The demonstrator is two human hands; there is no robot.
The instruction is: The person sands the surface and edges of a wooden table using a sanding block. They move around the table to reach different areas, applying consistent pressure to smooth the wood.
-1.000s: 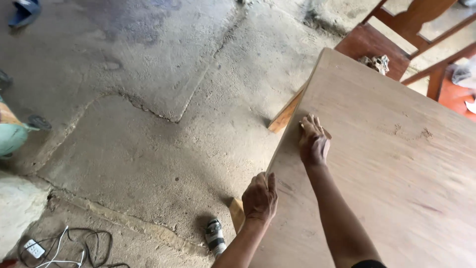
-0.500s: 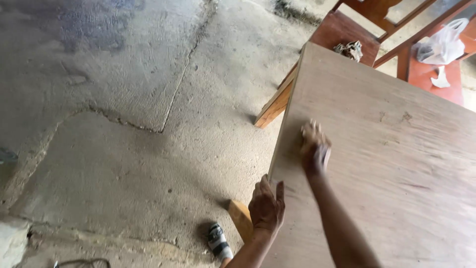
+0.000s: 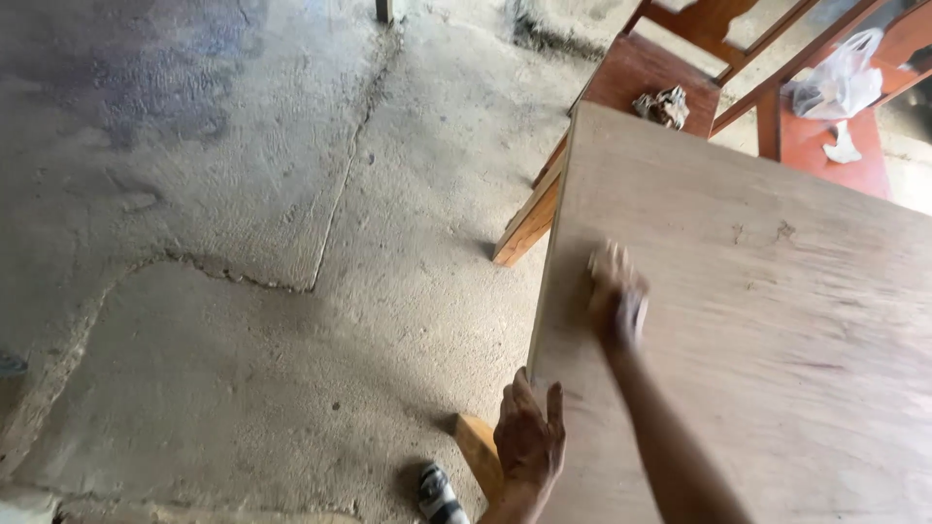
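Note:
A large light-brown plywood board [image 3: 777, 320] lies flat and fills the right half of the head view. My right hand [image 3: 615, 296] presses on it near its left edge. The hand is motion-blurred, and a small tan piece like sandpaper seems to sit under the fingers. My left hand [image 3: 529, 442] rests with fingers spread on the board's left edge, nearer to me, and holds nothing.
Two wooden bars [image 3: 529, 218] [image 3: 478, 451] stick out from under the board's left side. A small can [image 3: 439, 497] lies on the cracked concrete floor [image 3: 291, 243]. Beyond the board, a reddish wooden bench [image 3: 641, 73] holds a crumpled rag [image 3: 663, 105]. A white plastic bag [image 3: 843, 82] is at the far right.
My right hand has kept sliding along the board near its left edge and is now blurred. My left hand stays on the edge. The camera has shifted, bringing the bench and bag into view.

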